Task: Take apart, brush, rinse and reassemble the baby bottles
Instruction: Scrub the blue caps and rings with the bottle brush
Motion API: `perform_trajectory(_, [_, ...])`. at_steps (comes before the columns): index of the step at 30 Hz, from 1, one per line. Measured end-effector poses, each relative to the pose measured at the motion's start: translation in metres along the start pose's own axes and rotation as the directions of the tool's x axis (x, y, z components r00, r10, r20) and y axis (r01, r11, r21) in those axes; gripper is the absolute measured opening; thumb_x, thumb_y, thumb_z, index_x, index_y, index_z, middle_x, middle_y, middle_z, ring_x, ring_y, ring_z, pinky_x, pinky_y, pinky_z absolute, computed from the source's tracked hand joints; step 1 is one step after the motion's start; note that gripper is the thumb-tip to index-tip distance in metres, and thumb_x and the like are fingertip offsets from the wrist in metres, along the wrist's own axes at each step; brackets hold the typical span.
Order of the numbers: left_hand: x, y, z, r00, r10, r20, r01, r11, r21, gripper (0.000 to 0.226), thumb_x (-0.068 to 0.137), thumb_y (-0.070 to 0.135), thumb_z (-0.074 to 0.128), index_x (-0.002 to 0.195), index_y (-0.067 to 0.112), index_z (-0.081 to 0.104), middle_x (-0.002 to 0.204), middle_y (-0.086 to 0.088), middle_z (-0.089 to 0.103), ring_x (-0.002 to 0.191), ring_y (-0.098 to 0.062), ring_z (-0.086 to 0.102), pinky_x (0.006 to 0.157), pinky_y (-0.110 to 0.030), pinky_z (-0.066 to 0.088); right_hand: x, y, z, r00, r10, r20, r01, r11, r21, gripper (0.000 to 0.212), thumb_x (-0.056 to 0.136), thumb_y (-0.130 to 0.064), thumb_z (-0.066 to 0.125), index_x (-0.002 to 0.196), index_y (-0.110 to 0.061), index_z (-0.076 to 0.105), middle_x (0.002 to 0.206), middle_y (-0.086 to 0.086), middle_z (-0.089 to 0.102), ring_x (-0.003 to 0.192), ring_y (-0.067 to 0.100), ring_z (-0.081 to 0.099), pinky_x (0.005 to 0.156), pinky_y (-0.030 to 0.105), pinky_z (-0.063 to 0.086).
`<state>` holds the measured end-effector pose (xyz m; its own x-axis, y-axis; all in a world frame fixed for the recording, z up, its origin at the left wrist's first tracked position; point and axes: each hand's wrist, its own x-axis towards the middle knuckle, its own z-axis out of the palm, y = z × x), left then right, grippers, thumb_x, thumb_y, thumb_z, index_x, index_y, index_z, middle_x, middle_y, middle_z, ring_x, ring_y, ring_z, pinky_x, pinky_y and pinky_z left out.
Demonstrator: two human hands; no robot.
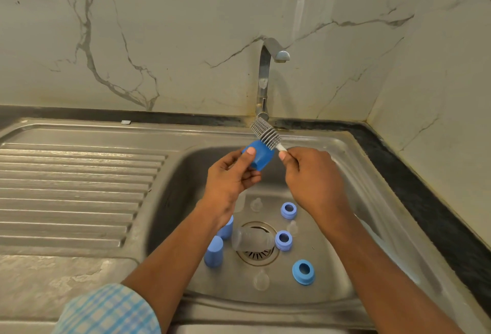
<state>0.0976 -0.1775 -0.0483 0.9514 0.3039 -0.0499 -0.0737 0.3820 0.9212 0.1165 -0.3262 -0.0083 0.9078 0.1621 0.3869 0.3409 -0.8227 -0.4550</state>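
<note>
Two hands work above the sink point(353, 163): my left hand point(231, 174) grips a blue cap point(261, 157), my right hand point(310, 174) pinches the brush point(265, 131) handle, bristles just beside the cap. On the basin floor lie a clear bottle point(251, 239), 2 caps, 3 rings, nipples.

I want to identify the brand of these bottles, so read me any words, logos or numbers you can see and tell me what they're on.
None can be read.
The blue cap in the left hand: plain.
The grey brush in the right hand: no marking.
The clear bottle over the drain: any markings too blurred to read.
The blue rings and the tap: no text visible.
</note>
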Motion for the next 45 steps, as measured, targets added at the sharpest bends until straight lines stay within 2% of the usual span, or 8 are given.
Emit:
perform_trajectory(4, [0.001, 0.004, -0.001, 0.997, -0.043, -0.064, 0.042, 0.999, -0.028, 0.039, 0.095, 0.041, 0.060, 0.108, 0.004, 0.065, 0.083, -0.016, 0.070, 0.074, -0.020, 0.073, 0.065, -0.024, 0.059, 0.004, 0.013, -0.004, 1.000, -0.010, 0.025, 0.009, 1.000, 0.019, 0.038, 0.101, -0.035, 0.046, 0.069, -0.016, 0.054, 0.061, 0.002, 0.053, 0.062, 0.027, 0.052, 0.053, 0.033, 0.031])
perform_trajectory(9, [0.002, 0.005, -0.008, 0.988, -0.142, -0.066, 0.134, 0.985, -0.107, 0.050, 0.097, 0.048, 0.053, 0.120, 0.004, 0.063, 0.079, -0.008, 0.074, 0.074, -0.014, 0.073, 0.065, -0.023, 0.058, -0.006, -0.004, -0.002, 0.962, -0.172, 0.210, 0.166, 0.985, 0.043, 0.035, 0.101, -0.037, 0.049, 0.067, -0.026, 0.050, 0.054, -0.005, 0.045, 0.051, 0.010, 0.041, 0.051, 0.029, 0.029])
perform_trajectory(15, [0.000, 0.010, -0.006, 0.969, -0.248, -0.012, 0.243, 0.957, -0.160, 0.052, 0.094, 0.051, 0.057, 0.109, 0.003, 0.065, 0.073, -0.007, 0.070, 0.066, -0.013, 0.070, 0.060, -0.023, 0.058, 0.006, 0.017, -0.002, 0.998, -0.032, 0.062, 0.033, 0.999, -0.015, 0.043, 0.100, -0.035, 0.049, 0.062, -0.018, 0.044, 0.055, -0.001, 0.047, 0.055, 0.022, 0.045, 0.048, 0.031, 0.025])
perform_trajectory(19, [0.000, 0.011, -0.008, 0.960, -0.280, 0.001, 0.270, 0.926, -0.264, 0.054, 0.097, 0.049, 0.054, 0.119, 0.000, 0.062, 0.085, -0.013, 0.072, 0.073, -0.016, 0.073, 0.063, -0.026, 0.060, 0.003, 0.015, -0.001, 0.992, -0.088, 0.092, 0.084, 0.995, 0.050, 0.041, 0.099, -0.034, 0.051, 0.064, -0.014, 0.051, 0.054, 0.002, 0.047, 0.053, 0.020, 0.042, 0.051, 0.032, 0.027])
perform_trajectory(30, [-0.001, 0.012, -0.008, 0.995, -0.100, 0.008, 0.100, 0.981, -0.168, 0.053, 0.090, 0.047, 0.056, 0.124, 0.006, 0.060, 0.117, -0.018, 0.069, 0.095, -0.029, 0.074, 0.073, -0.028, 0.061, 0.006, 0.019, 0.001, 0.994, -0.002, 0.109, -0.004, 0.999, 0.052, 0.046, 0.100, -0.034, 0.050, 0.058, -0.019, 0.043, 0.051, -0.001, 0.043, 0.048, 0.015, 0.037, 0.048, 0.030, 0.023])
perform_trajectory(35, [-0.002, 0.011, -0.007, 0.996, -0.081, 0.033, 0.083, 0.992, -0.095, 0.047, 0.081, 0.026, 0.073, 0.122, 0.004, 0.064, 0.103, -0.014, 0.075, 0.097, -0.026, 0.074, 0.080, -0.028, 0.061, 0.008, 0.025, 0.001, 0.994, 0.028, 0.104, -0.030, 0.999, 0.016, 0.042, 0.100, -0.035, 0.051, 0.064, -0.013, 0.054, 0.053, 0.001, 0.047, 0.050, 0.017, 0.040, 0.048, 0.030, 0.026])
perform_trajectory(39, [0.001, 0.010, -0.007, 0.994, -0.077, -0.076, 0.073, 0.996, -0.051, 0.039, 0.089, 0.033, 0.071, 0.115, 0.004, 0.065, 0.099, -0.015, 0.076, 0.091, -0.023, 0.075, 0.075, -0.027, 0.062, 0.005, 0.019, 0.000, 0.998, 0.000, 0.071, -0.001, 1.000, 0.013, 0.040, 0.100, -0.037, 0.048, 0.065, -0.018, 0.052, 0.056, 0.000, 0.049, 0.054, 0.020, 0.045, 0.049, 0.030, 0.026])
perform_trajectory(45, [0.003, 0.009, -0.013, 0.985, -0.107, -0.132, 0.090, 0.987, -0.130, 0.043, 0.092, 0.037, 0.064, 0.118, 0.003, 0.066, 0.099, -0.015, 0.076, 0.089, -0.021, 0.075, 0.072, -0.024, 0.061, -0.006, -0.003, 0.007, 0.957, -0.143, 0.251, 0.140, 0.990, 0.030, 0.036, 0.101, -0.038, 0.049, 0.067, -0.026, 0.048, 0.055, -0.004, 0.046, 0.052, 0.012, 0.043, 0.051, 0.030, 0.030])
